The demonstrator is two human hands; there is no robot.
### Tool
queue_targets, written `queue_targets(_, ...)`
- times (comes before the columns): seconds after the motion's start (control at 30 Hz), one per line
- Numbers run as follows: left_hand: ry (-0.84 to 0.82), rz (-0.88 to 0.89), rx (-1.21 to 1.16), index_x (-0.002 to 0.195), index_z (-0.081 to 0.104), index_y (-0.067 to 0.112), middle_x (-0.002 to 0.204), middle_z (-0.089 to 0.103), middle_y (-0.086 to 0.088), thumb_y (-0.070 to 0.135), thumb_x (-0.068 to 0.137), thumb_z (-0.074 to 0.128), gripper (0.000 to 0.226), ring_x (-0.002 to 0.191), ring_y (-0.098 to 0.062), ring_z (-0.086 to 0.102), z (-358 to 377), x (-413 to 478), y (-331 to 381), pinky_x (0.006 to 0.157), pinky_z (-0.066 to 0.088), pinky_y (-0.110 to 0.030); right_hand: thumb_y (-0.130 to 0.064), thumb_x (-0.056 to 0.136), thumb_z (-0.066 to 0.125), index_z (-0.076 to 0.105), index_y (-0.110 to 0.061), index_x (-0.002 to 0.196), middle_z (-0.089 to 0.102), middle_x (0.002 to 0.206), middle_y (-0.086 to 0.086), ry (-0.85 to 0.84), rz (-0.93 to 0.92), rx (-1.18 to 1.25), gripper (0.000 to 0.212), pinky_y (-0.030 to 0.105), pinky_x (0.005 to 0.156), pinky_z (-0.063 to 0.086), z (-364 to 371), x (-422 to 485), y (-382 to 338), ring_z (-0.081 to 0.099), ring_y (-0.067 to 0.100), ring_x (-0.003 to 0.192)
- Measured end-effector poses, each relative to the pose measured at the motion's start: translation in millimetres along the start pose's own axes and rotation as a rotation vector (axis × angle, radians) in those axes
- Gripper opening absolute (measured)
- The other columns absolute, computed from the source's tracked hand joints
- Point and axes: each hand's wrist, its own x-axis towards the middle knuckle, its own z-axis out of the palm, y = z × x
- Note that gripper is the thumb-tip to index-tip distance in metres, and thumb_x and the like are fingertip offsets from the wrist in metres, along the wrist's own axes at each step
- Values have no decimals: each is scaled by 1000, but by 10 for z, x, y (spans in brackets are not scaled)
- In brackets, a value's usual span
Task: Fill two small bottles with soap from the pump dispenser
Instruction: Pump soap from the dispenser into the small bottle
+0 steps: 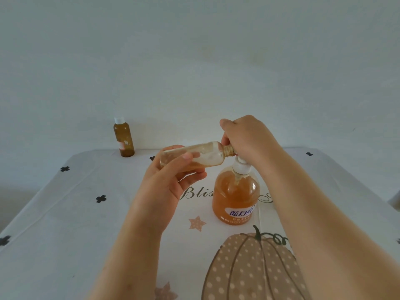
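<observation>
A pump dispenser of orange soap stands on the table in the middle. My right hand is curled over its white pump head, which it hides. My left hand grips a small clear bottle lying almost sideways, its open threaded neck against the pump spout under my right hand. A little amber soap lies along the bottle's lower side. A second small bottle, brown with soap and capped in white, stands upright at the table's far left edge.
The table wears a white cloth printed with black clovers, stars, lettering and a large spotted pumpkin. A pale wall rises just behind the table's far edge.
</observation>
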Motion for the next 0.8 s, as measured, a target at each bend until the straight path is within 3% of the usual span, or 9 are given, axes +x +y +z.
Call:
queue_targets(0.13,10,-8,21,117,58,-1,100,73,-15,18,81,67,42,88,-27,71,-31,20,-15,76,58,-32,-35,104,42,69,-12,73,59,58,-3,-8,-6,4,47,28,55,39,45,-8,47,54,16,56)
queue_targets(0.43,13,-16,-7,127,52,-10,102,72,-16,18,81,67,57,86,-26,71,-10,13,-9,76,58,-32,-35,104,41,69,-13,72,59,59,-2,-1,9,5,48,28,55,38,53,-15,35,52,15,55)
queue_targets(0.8,-21,-1,-32,131,48,-12,111,69,-20,16,83,67,59,96,-31,69,11,-19,40,80,57,-32,-36,101,38,73,-6,96,63,67,0,-14,24,-59,46,32,68,47,-87,-11,-104,59,23,62)
